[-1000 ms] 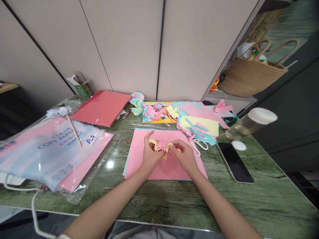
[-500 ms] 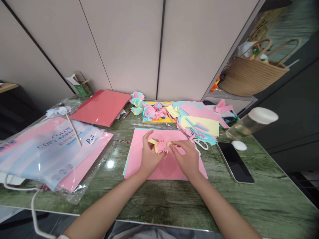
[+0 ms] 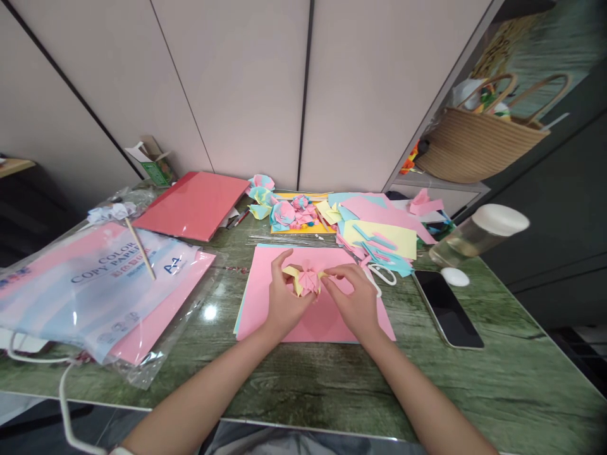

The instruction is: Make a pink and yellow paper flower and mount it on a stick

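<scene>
A small folded paper flower [image 3: 307, 279], pink with yellow strips, is held between both hands above a pink sheet [image 3: 284, 313] on the green table. My left hand [image 3: 283, 300] grips the flower from the left, fingers curled around it. From the right, my right hand [image 3: 355, 297] pinches a yellow strip at the flower's edge with thumb and forefinger.
A bag of colour copy paper [image 3: 95, 284] with a wooden stick [image 3: 141, 249] lies left. A red folder [image 3: 194, 203], paper flowers [image 3: 284, 208] and cut scraps [image 3: 379, 240] sit behind. White scissors [image 3: 382, 275], a phone [image 3: 448, 308] and a lidded jar [image 3: 478, 237] are right. A basket [image 3: 478, 148] sits on a shelf.
The flower has been turned slightly in the hands and looks more compact. My right fingers have shifted in to pinch its right edge. Nothing else has moved.
</scene>
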`<state>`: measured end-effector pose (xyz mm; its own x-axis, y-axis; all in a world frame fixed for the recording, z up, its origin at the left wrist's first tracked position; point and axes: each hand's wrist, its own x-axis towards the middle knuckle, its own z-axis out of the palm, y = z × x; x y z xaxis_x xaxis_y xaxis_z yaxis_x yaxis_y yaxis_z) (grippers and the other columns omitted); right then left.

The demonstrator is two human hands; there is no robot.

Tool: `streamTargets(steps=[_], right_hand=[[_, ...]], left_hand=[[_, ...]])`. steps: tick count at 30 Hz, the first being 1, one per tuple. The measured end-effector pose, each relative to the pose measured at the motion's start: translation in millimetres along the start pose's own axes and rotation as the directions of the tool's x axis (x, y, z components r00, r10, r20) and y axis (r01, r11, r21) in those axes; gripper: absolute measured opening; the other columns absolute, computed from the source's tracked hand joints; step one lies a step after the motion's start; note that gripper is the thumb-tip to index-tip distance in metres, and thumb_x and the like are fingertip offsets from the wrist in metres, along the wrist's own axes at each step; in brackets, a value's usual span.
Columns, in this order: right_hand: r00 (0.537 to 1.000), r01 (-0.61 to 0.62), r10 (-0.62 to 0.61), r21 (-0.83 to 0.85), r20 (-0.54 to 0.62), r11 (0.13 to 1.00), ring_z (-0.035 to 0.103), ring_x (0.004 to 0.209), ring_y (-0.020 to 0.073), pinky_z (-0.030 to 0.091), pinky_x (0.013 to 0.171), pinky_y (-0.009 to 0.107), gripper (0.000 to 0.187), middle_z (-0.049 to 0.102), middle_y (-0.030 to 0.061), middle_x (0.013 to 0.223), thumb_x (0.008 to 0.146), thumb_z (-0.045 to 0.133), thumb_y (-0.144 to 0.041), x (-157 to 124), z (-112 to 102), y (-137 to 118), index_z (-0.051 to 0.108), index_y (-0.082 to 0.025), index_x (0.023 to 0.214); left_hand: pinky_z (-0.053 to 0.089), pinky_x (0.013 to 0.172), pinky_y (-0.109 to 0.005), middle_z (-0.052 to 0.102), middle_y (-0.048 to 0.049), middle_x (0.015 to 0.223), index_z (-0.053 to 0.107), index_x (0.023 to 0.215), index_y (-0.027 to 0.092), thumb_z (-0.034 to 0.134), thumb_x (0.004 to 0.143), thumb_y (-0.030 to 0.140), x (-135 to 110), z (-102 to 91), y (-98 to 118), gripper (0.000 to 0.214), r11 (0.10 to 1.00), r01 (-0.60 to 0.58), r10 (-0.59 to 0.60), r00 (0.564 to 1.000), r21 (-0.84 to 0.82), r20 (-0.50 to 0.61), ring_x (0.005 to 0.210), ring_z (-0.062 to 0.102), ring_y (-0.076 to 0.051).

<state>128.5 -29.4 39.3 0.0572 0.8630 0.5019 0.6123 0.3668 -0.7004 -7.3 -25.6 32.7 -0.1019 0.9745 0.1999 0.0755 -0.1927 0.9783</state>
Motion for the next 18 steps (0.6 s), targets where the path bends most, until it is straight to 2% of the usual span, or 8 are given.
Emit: streamTargets(steps=[5, 13, 18], right_hand=[[1.0, 0.031, -0.031, -0.053, -0.002, 0.998, 0.054, 0.081, 0.018, 0.039, 0.076, 0.035, 0.008, 0.061, 0.0023, 0.083, 0.077, 0.056, -0.025, -1.5, 0.8, 2.9, 0.062, -0.024, 0.082], [0.986, 0.161, -0.165, -0.134, -0.018, 0.978, 0.054, 0.08, 0.0179, 0.037, 0.076, 0.035, 0.009, 0.062, 0.0022, 0.08, 0.079, 0.054, -0.026, -2.8, 1.6, 6.9, 0.063, -0.024, 0.082], [0.981, 0.191, -0.193, -0.167, 0.004, 0.967, 0.054, 0.08, 0.0175, 0.035, 0.078, 0.036, 0.011, 0.063, 0.0021, 0.082, 0.081, 0.053, -0.025, -2.8, 1.5, 8.7, 0.062, -0.025, 0.085]], left_hand=[[0.043, 0.065, -0.027, 0.051, -0.0008, 0.087, 0.031, 0.121, 0.024, 0.065, 0.053, 0.009, 0.1, -0.6, -0.5, 0.078, 1.0, -0.013, 0.013, 1.0, 0.009, -0.003, 0.07, 0.051, -0.013], [0.043, 0.067, -0.028, 0.052, -0.0009, 0.087, 0.03, 0.122, 0.025, 0.065, 0.054, 0.01, 0.8, -1.8, -1.4, 0.077, 1.0, -0.019, 0.019, 1.0, 0.018, 0.006, 0.073, 0.052, -0.014], [0.043, 0.067, -0.027, 0.053, -0.0002, 0.084, 0.03, 0.121, 0.024, 0.064, 0.054, 0.009, 2.0, -2.7, -1.8, 0.076, 0.999, -0.026, 0.026, 1.0, 0.023, 0.016, 0.073, 0.053, -0.015]])
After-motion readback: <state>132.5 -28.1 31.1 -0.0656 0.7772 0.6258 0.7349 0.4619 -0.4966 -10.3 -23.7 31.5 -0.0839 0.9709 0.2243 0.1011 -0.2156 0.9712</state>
